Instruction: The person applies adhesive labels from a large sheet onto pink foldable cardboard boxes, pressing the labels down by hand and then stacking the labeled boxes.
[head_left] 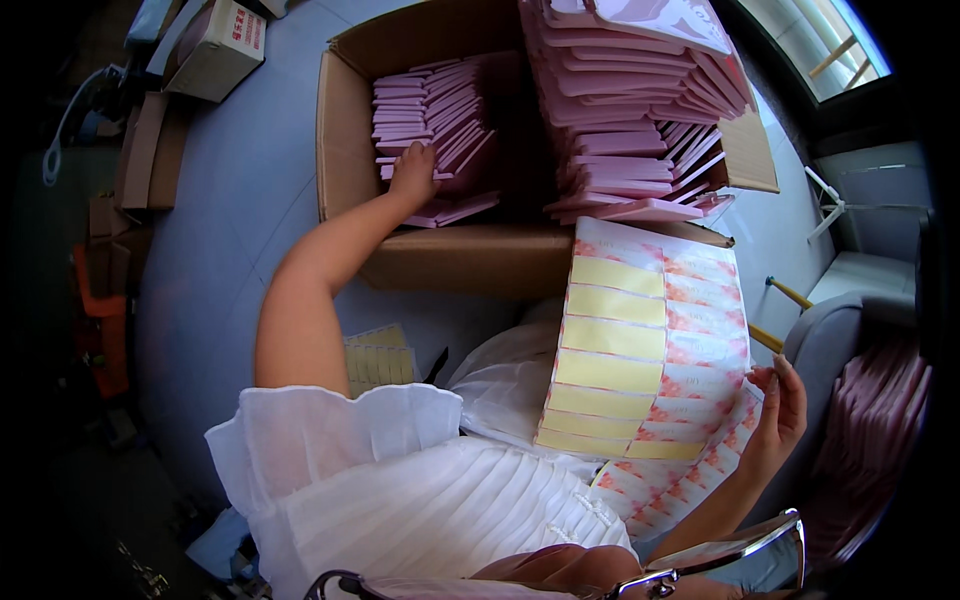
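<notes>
**A:** so what's each of the hands doing?

**B:** left hand [413,172] is down in the cardboard box [340,150] on the floor, fingers closed on the pink envelopes [430,110] stacked in there. Right hand [778,405] sits at the edge of the sticker sheets [640,350] on the lap, fingers loosely curled, touching them.

**A:** anything else around?

**B:** taller pile of pink envelopes [625,110] on the box's right side, more on the grey chair [835,335].

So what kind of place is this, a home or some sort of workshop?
Most likely a small packing or labelling workroom. A large cardboard box on the floor holds stacks of pink flat packets, the left hand reaches into them, and sheets of peel-off stickers lie across the lap.
</notes>
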